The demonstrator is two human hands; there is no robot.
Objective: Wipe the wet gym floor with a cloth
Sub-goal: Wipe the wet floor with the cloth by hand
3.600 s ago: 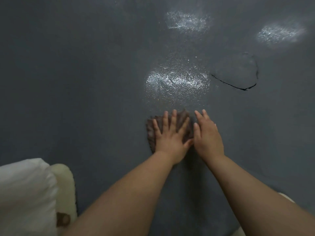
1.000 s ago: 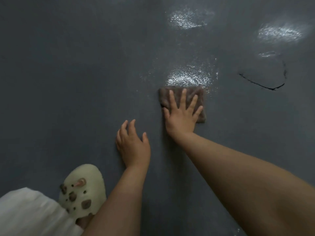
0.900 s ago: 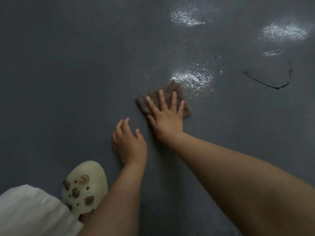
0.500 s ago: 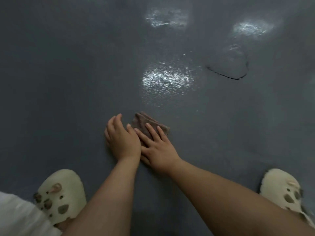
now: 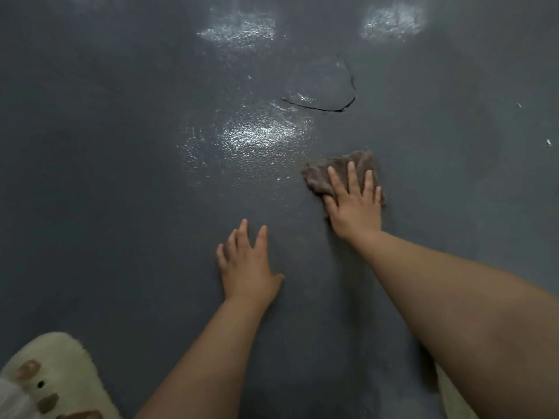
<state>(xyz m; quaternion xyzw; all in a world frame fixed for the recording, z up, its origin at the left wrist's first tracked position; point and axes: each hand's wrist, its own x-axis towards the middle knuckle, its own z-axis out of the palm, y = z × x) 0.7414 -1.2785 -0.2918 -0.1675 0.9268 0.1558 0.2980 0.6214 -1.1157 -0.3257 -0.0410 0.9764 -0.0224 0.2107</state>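
Note:
A small brown cloth (image 5: 320, 176) lies flat on the dark grey gym floor (image 5: 106, 176). My right hand (image 5: 354, 204) presses down on it with fingers spread; the cloth's near part is hidden under the palm. A shiny wet patch (image 5: 257, 134) glistens just left of and beyond the cloth. My left hand (image 5: 246, 267) rests flat on the floor, nearer me and to the left, fingers apart, holding nothing.
A curved crack (image 5: 326, 107) in the floor coating lies beyond the wet patch. Two more shiny spots (image 5: 239, 28) (image 5: 393, 21) sit farther off. A cream clog shoe (image 5: 51, 379) is at the bottom left, and another shoe edge (image 5: 450, 394) peeks under my right forearm.
My right hand has slid the cloth away from my left hand, out to the right and farther from me. The left hand stays flat on the floor.

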